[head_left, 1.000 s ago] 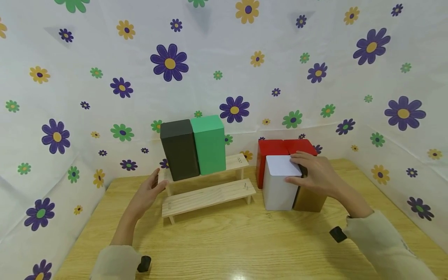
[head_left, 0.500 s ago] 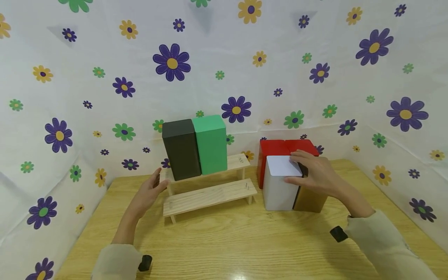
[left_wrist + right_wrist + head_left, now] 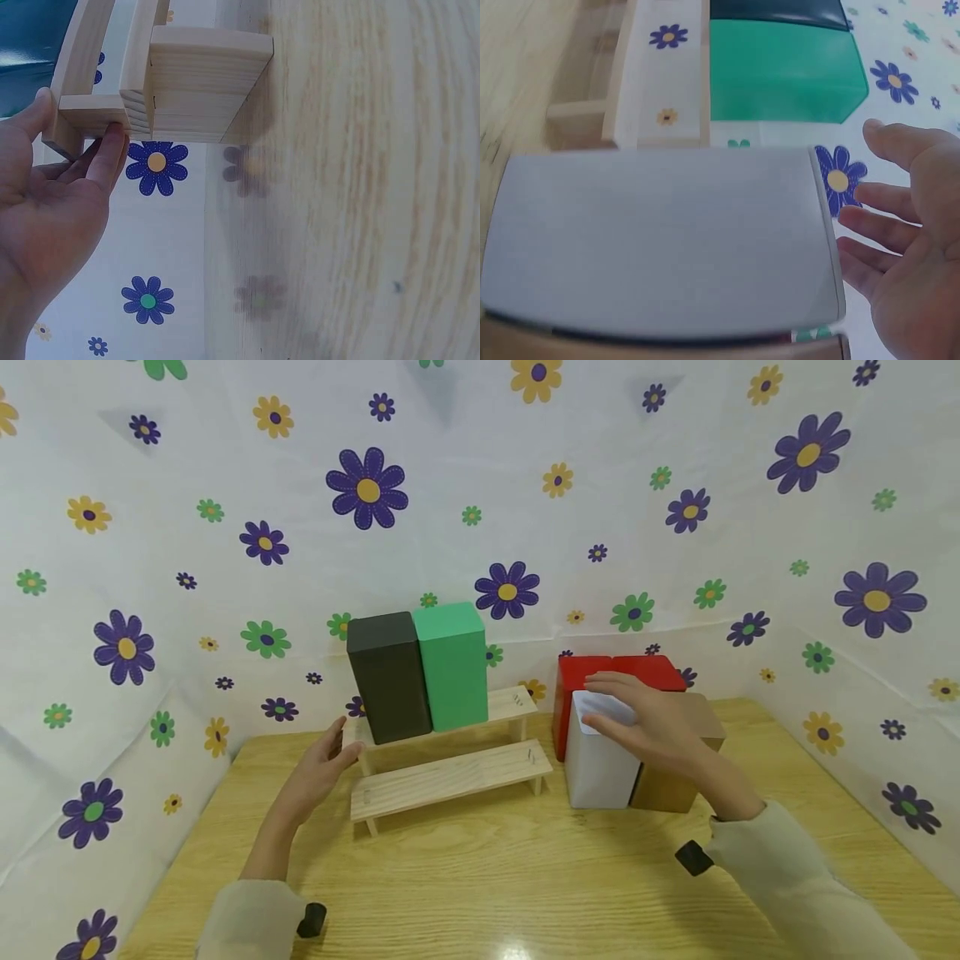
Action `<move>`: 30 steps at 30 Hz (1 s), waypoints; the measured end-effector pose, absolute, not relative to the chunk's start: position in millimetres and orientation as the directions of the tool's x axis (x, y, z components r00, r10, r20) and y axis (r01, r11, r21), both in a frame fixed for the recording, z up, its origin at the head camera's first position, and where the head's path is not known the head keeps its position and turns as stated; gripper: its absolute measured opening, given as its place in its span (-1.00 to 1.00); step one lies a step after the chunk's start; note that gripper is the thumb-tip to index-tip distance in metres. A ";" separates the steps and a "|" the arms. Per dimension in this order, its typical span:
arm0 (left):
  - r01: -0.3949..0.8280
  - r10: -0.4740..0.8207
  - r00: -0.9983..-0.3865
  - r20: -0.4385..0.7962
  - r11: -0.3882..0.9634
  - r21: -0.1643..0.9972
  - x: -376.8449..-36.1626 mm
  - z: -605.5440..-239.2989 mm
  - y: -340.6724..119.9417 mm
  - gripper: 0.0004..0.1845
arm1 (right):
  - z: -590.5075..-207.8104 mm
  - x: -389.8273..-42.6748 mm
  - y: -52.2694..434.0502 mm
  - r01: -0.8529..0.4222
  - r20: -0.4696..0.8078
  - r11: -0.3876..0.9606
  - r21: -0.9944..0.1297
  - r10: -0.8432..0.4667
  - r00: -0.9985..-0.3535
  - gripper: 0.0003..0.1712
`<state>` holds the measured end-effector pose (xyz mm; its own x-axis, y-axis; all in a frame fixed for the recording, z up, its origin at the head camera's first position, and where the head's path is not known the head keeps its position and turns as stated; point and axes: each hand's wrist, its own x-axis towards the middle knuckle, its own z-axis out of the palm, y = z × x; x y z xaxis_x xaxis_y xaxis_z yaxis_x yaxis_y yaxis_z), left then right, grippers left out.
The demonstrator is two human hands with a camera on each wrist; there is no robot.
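Observation:
My left hand (image 3: 339, 747) lies open against the left end of a two-step wooden shelf (image 3: 450, 777). In the left wrist view its fingertips (image 3: 112, 139) touch the shelf's end rail (image 3: 94, 112). A black box (image 3: 387, 677) and a green box (image 3: 452, 664) stand upright side by side on the upper step. My right hand (image 3: 611, 703) is spread flat over the top of a white box (image 3: 598, 768). In the right wrist view its fingers (image 3: 889, 217) are straight and apart, past the white box's (image 3: 660, 240) top edge and gripping nothing.
Two red boxes (image 3: 583, 670) (image 3: 651, 668) stand behind the white box, and a brown box (image 3: 669, 789) stands at its right. All sit on a wooden table (image 3: 487, 877) enclosed by flowered cloth walls (image 3: 675, 568). The shelf's lower step (image 3: 480, 770) is bare.
My right hand has let go of the white box's right edge and slid left and forward, spreading over its top. The left hand has stayed at the shelf's end.

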<state>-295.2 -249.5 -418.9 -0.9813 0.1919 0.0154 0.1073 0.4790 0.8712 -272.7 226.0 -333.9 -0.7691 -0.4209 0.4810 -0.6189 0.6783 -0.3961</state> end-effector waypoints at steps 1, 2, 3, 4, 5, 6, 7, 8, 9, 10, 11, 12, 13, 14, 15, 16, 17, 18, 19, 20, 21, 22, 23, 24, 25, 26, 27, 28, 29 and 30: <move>0.106 0.191 -0.981 0.015 0.479 0.871 -295.2 -419.3 -250.0 -0.17 | -333.0 -273.5 222.8 -0.619 0.477 0.674 -0.403 -0.422 -0.771 -0.43; 0.106 0.190 -0.982 0.015 0.480 0.871 -295.1 -419.7 -250.4 -0.17 | -332.1 -274.5 219.8 -0.616 0.469 0.672 -0.412 -0.423 -0.775 -0.42; 0.106 0.189 -0.982 0.015 0.479 0.871 -295.1 -420.1 -250.6 -0.18 | -331.1 -275.3 216.8 -0.609 0.457 0.670 -0.424 -0.422 -0.783 -0.41; 0.105 0.187 -0.982 0.016 0.480 0.871 -295.2 -420.3 -250.7 -0.18 | -330.5 -276.5 214.0 -0.600 0.445 0.671 -0.436 -0.419 -0.792 -0.41; 0.104 0.187 -0.982 0.014 0.482 0.870 -295.2 -420.5 -250.8 -0.18 | -329.8 -277.7 211.6 -0.592 0.434 0.674 -0.442 -0.417 -0.799 -0.40; 0.105 0.188 -0.982 0.014 0.482 0.870 -295.2 -420.6 -250.7 -0.18 | -329.0 -278.9 209.3 -0.585 0.424 0.673 -0.451 -0.416 -0.805 -0.40; 0.106 0.190 -0.982 0.014 0.484 0.869 -295.1 -420.4 -250.3 -0.18 | -328.5 -280.0 207.1 -0.579 0.416 0.673 -0.460 -0.413 -0.811 -0.40; 0.107 0.192 -0.981 0.014 0.482 0.870 -295.0 -420.1 -249.9 -0.18 | -328.0 -281.1 205.2 -0.576 0.410 0.670 -0.469 -0.412 -0.813 -0.40; 0.107 0.194 -0.981 0.014 0.480 0.871 -294.7 -419.6 -249.4 -0.17 | -327.3 -282.0 203.4 -0.576 0.407 0.665 -0.476 -0.414 -0.814 -0.40; 0.106 0.195 -0.981 0.013 0.478 0.872 -294.6 -419.3 -249.0 -0.17 | -327.0 -283.1 202.0 -0.579 0.407 0.660 -0.480 -0.417 -0.813 -0.40; 0.106 0.197 -0.980 0.011 0.475 0.873 -294.3 -418.9 -248.6 -0.18 | -326.5 -284.2 200.6 -0.585 0.409 0.651 -0.484 -0.422 -0.809 -0.40; 0.107 0.200 -0.980 0.012 0.471 0.875 -294.0 -418.4 -248.3 -0.18 | -326.1 -285.4 199.2 -0.592 0.414 0.639 -0.490 -0.427 -0.804 -0.40; 0.108 0.202 -0.979 0.012 0.470 0.876 -293.8 -418.1 -248.1 -0.18 | -325.8 -286.6 197.9 -0.601 0.419 0.626 -0.498 -0.433 -0.798 -0.41; 0.108 0.203 -0.979 0.013 0.467 0.878 -293.7 -417.9 -248.1 -0.19 | -325.7 -287.9 196.5 -0.607 0.423 0.616 -0.503 -0.437 -0.794 -0.41; 0.110 0.203 -0.979 0.014 0.467 0.878 -293.6 -417.7 -248.0 -0.19 | -325.3 -289.1 195.1 -0.613 0.429 0.606 -0.507 -0.439 -0.790 -0.41; 0.112 0.204 -0.979 0.016 0.467 0.877 -293.6 -417.6 -248.2 -0.20 | -325.2 -290.4 193.7 -0.616 0.434 0.598 -0.513 -0.438 -0.787 -0.42; 0.113 0.204 -0.979 0.017 0.468 0.876 -293.6 -417.5 -248.4 -0.20 | -325.1 -291.7 192.4 -0.617 0.437 0.590 -0.520 -0.437 -0.786 -0.42; 0.115 0.205 -0.979 0.019 0.470 0.875 -293.6 -417.4 -248.4 -0.19 | -325.1 -292.9 191.2 -0.618 0.440 0.584 -0.527 -0.435 -0.786 -0.42; 0.116 0.203 -0.979 0.020 0.473 0.874 -293.8 -417.5 -248.5 -0.19 | -324.9 -293.6 189.9 -0.615 0.441 0.581 -0.533 -0.430 -0.788 -0.41; 0.118 0.203 -0.979 0.022 0.476 0.871 -294.0 -417.6 -248.7 -0.19 | -324.7 -294.3 188.7 -0.610 0.439 0.582 -0.538 -0.424 -0.792 -0.41; 0.117 0.199 -0.980 0.022 0.477 0.871 -294.1 -417.6 -248.7 -0.19 | -324.5 -294.9 187.7 -0.605 0.437 0.582 -0.544 -0.418 -0.796 -0.41; 0.116 0.198 -0.980 0.022 0.479 0.870 -294.4 -417.8 -248.9 -0.19 | -324.2 -295.5 186.8 -0.600 0.434 0.582 -0.550 -0.415 -0.800 -0.40; 0.115 0.195 -0.981 0.022 0.479 0.870 -294.8 -418.2 -249.1 -0.19 | -323.9 -296.0 185.9 -0.595 0.431 0.582 -0.554 -0.411 -0.803 -0.40; 0.116 0.196 -0.980 0.022 0.480 0.870 -295.0 -418.3 -249.1 -0.19 | -323.4 -296.4 185.0 -0.593 0.429 0.579 -0.560 -0.409 -0.805 -0.40; 0.114 0.195 -0.981 0.021 0.479 0.870 -295.3 -418.6 -249.2 -0.19 | -322.9 -296.7 184.4 -0.589 0.426 0.577 -0.566 -0.407 -0.808 -0.39; 0.114 0.196 -0.980 0.021 0.479 0.870 -295.6 -418.8 -249.4 -0.19 | -322.4 -297.2 183.8 -0.585 0.422 0.574 -0.573 -0.404 -0.811 -0.39; 0.113 0.194 -0.981 0.020 0.477 0.871 -295.8 -419.0 -249.5 -0.20 | -322.0 -297.7 183.3 -0.581 0.420 0.571 -0.580 -0.401 -0.814 -0.39; 0.113 0.196 -0.980 0.020 0.478 0.871 -296.1 -419.2 -249.6 -0.20 | -321.9 -298.6 183.0 -0.578 0.418 0.568 -0.586 -0.399 -0.816 -0.38; 0.114 0.196 -0.980 0.020 0.478 0.871 -296.0 -419.1 -249.6 -0.20 | -321.6 -299.2 182.7 -0.571 0.414 0.567 -0.594 -0.394 -0.821 -0.38; 0.115 0.199 -0.980 0.020 0.479 0.870 -295.5 -418.4 -249.4 -0.21 | -321.4 -299.8 182.4 -0.565 0.409 0.565 -0.601 -0.389 -0.825 -0.38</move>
<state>-295.5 -249.4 -418.4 -0.9797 0.1994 0.0200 0.1152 0.4788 0.8703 -299.8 182.4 -321.4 -0.8254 -0.3892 0.4089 -0.5645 0.5654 -0.6014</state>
